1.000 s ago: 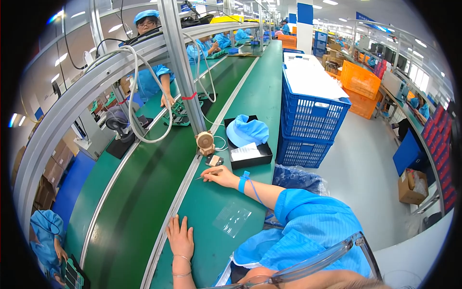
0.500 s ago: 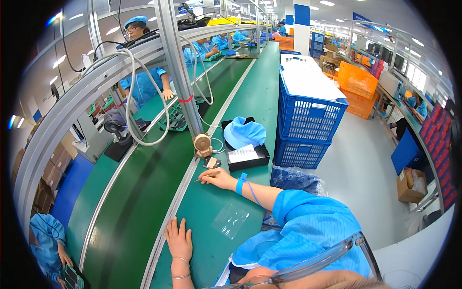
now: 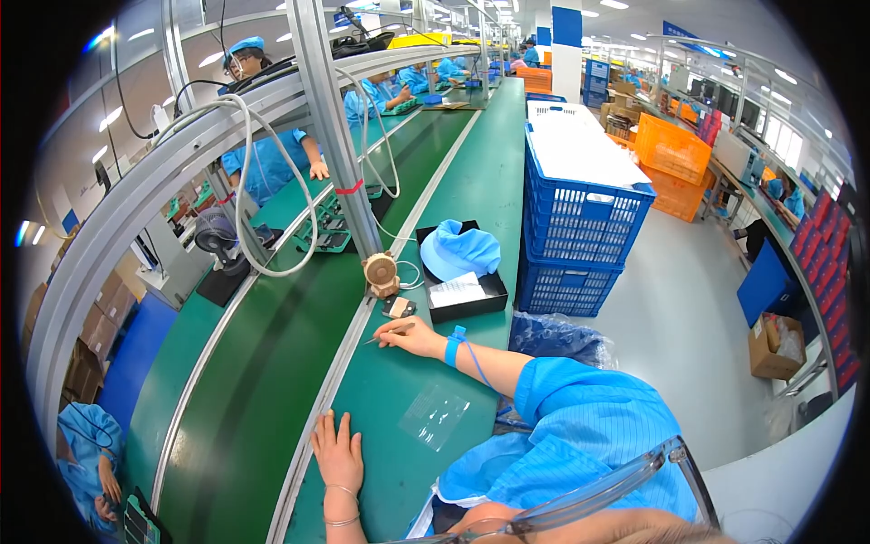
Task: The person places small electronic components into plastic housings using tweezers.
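My right hand (image 3: 410, 336) is closed on slim metal tweezers (image 3: 381, 336), their tip pointing left over the green bench top. A blue wrist strap (image 3: 454, 346) with a cord circles that wrist. Flat on the bench beside the conveyor's metal rail lies my left hand (image 3: 338, 451), fingers spread and holding nothing. Between my arms rests a clear plastic bag (image 3: 435, 415). Just beyond my right hand sit a small black-and-tan block (image 3: 399, 307) and a round tan device (image 3: 381, 274) with a white cable.
A black tray (image 3: 467, 306) holds a blue cap (image 3: 460, 251) and a white paper. Blue crates (image 3: 580, 227) stand stacked at the right. A metal post (image 3: 337, 136) rises beside the green conveyor (image 3: 263, 381). Across it, co-workers sit near green fixtures (image 3: 326, 234) and a fan (image 3: 216, 231).
My hands and the tweezers stay put. At lower left, a co-worker's hands have come off a green fixture, which has shifted slightly. The co-worker at upper left has turned their head.
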Available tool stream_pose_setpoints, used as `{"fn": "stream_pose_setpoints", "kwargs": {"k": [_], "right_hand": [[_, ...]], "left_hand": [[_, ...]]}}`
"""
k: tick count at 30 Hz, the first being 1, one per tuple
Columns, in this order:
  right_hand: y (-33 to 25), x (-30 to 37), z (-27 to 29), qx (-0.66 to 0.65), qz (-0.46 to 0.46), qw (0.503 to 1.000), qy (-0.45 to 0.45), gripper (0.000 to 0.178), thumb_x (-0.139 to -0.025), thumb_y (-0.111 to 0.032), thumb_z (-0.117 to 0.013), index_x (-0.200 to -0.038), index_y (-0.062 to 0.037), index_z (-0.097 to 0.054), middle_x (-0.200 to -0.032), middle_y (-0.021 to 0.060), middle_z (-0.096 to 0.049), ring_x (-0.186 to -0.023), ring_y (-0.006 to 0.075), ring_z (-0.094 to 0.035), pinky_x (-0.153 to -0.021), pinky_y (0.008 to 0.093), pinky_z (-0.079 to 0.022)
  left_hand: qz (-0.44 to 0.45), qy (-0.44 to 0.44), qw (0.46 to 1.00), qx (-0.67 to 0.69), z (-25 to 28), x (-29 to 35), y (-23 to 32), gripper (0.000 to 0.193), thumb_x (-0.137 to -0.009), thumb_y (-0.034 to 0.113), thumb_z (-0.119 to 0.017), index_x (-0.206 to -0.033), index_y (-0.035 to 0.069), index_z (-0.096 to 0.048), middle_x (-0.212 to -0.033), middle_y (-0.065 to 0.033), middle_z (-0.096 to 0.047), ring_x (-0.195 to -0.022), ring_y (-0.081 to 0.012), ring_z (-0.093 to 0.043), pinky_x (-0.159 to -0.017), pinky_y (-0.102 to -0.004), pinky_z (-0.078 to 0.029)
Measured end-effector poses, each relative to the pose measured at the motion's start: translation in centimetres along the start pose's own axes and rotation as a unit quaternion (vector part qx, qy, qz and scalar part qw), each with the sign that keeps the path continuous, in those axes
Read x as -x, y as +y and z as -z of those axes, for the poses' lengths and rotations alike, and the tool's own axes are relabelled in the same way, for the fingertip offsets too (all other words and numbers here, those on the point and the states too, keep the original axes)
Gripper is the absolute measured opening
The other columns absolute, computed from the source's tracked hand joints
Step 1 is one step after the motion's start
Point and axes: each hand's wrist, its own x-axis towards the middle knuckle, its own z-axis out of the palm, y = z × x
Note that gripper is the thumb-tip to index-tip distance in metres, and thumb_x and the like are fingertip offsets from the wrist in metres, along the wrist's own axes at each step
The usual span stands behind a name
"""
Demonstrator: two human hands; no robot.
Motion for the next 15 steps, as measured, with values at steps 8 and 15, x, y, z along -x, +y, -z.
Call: {"fn": "stream_pose_setpoints", "kwargs": {"k": [8,15], "right_hand": [[0.35,-0.02,-0.05,0.008,0.018,1.000,0.000,0.020,-0.093,-0.013,-0.061,-0.107,0.0007,-0.068,-0.094,0.0098,-0.070,-0.087,0.0159,-0.068,-0.077,0.0281,-0.054],[0.17,-0.24,-0.02,-0.010,0.015,1.000,0.001,0.020,-0.093,-0.014,-0.061,-0.107,0.0002,-0.068,-0.091,0.0090,-0.071,-0.086,0.0148,-0.067,-0.076,0.0273,-0.053]], "left_hand": [[0.001,-0.005,1.000,0.003,0.11,0.07,0.12,0.039,-0.093,0.022,-0.055,-0.130,0.008,-0.054,-0.144,-0.0165,-0.041,-0.137,-0.0358,-0.031,-0.112,-0.0541,-0.022],[0.002,-0.005,1.000,0.001,0.32,-0.04,0.14,0.039,-0.094,0.022,-0.054,-0.130,0.008,-0.054,-0.144,-0.0167,-0.041,-0.137,-0.0360,-0.031,-0.112,-0.0542,-0.022]]}}
